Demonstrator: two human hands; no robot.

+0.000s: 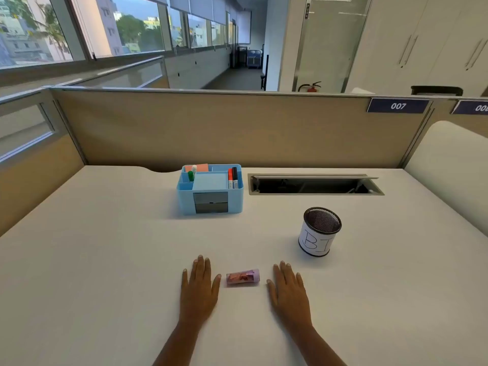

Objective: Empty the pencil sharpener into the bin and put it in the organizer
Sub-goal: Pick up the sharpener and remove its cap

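Upper left of frame: windows (79,30) w/ buildings and trees outside, low partition (184,128) below running across the middle.

Lower centre-left: left hand (199,285) flat on white counter (92,260), palm down, fingers (201,262) stretched out, close together, thumb splayed twd the right; holding nothing.

Centre, toward back edge of counter: blue organizer (210,190), upright, several compartments. Green-capped marker (191,174) in back-left slot, orange notes (200,167) behind it, pale blue pad (210,181) in middle section, red marker (230,178) and black marker (235,177) standing side by side in right slot. Two grey drawers (210,202) on front face.

Bottom centre, between the two hands: pencil sharpener (243,277), lying on its side on counter, clear purple body w/ reddish shavings visible inside, lilac cap end pointing right. Near both thumbs, touching neither.

Lower centre-right: right hand (287,289) also flat, palm down, fingers (284,269) extended, slightly spread; nothing gripped.

Right of organizer at back: open cable tray (314,184) recessed in counter, lid up.

Right of centre: bin (320,231), black mesh cup w/ white paper wrap lettered "BI", upright, well apart from sharpener, up and right of right hand.

Upper right: blue plate "007" (398,105) on partition, white cabinets (435,40) behind.
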